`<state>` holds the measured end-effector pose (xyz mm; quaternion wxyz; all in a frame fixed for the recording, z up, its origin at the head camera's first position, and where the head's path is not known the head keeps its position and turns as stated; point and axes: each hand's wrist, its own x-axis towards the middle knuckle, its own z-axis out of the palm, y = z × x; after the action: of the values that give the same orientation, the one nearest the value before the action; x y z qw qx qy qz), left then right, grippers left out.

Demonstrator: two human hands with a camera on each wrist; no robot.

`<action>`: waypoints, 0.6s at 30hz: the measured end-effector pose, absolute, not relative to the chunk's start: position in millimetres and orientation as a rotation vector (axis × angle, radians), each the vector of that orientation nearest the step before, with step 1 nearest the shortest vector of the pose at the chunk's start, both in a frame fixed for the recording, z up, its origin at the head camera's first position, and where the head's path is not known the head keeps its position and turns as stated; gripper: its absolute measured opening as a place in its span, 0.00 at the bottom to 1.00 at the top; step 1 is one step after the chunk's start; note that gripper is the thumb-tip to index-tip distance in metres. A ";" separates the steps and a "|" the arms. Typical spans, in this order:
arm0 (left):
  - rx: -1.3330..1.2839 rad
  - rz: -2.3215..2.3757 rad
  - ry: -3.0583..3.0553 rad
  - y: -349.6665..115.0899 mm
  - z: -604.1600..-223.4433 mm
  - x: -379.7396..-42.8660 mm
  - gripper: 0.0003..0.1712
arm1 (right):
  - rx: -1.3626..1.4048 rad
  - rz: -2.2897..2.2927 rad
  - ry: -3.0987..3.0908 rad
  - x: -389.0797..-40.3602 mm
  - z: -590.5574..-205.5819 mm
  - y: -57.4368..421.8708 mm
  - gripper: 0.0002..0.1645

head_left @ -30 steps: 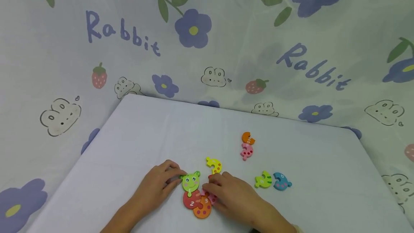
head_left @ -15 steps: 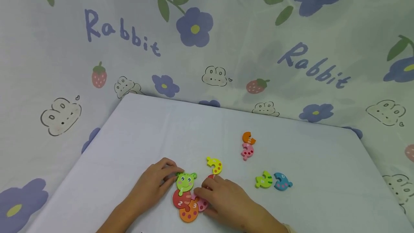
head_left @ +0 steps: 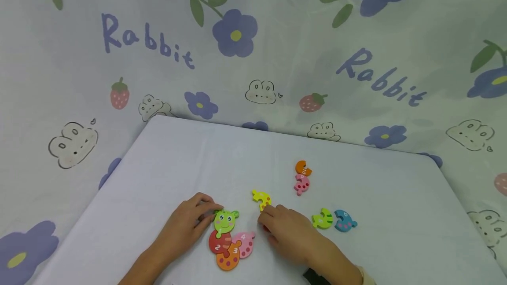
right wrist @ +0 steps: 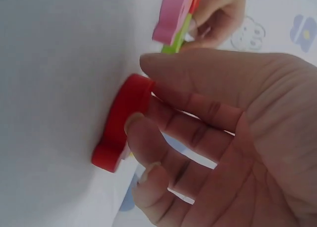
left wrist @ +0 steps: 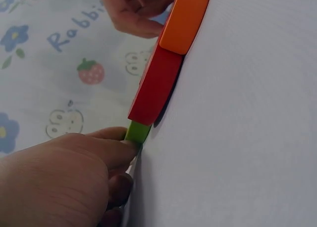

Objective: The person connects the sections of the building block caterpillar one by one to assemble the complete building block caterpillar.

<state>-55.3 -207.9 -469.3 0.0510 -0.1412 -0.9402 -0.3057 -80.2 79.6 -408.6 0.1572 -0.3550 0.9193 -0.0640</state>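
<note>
A joined row of caterpillar puzzle pieces lies on the table: a green smiling head (head_left: 225, 222), red piece 2 (head_left: 219, 242), orange piece 3 (head_left: 227, 259) and pink piece 4 (head_left: 244, 244). My left hand (head_left: 189, 223) pinches the head's left edge; the left wrist view shows thumb and finger at its green side (left wrist: 137, 132). To the right of the row, my right hand (head_left: 289, 234) curls its fingers around a loose red piece (right wrist: 124, 120), mostly hidden from the head view. Just beyond these fingers lies a yellow piece (head_left: 261, 199).
Green piece 5 (head_left: 322, 219) and blue piece 6 (head_left: 344, 221) lie to the right. Farther back, orange piece 10 (head_left: 303, 168) touches a pink spotted piece (head_left: 302, 184). A curtain (head_left: 166, 82) printed with rabbits and flowers hangs behind the white table (head_left: 190, 153).
The joined row has shifted left and slightly nearer, with my left hand at the head. My right hand has left pink piece 4 and moved right; the red piece now sits nearer, under its fingers.
</note>
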 end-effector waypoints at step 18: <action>-0.536 -0.836 -2.823 -196.0 -470.2 -49.2 0.28 | -0.867 -0.329 2.653 -98.3 -409.0 107.0 0.20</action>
<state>-49.2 -196.0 -470.2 0.0746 -0.1787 -0.9407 -0.2786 -98.3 107.0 -409.0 0.1648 -0.3042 0.9311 -0.1154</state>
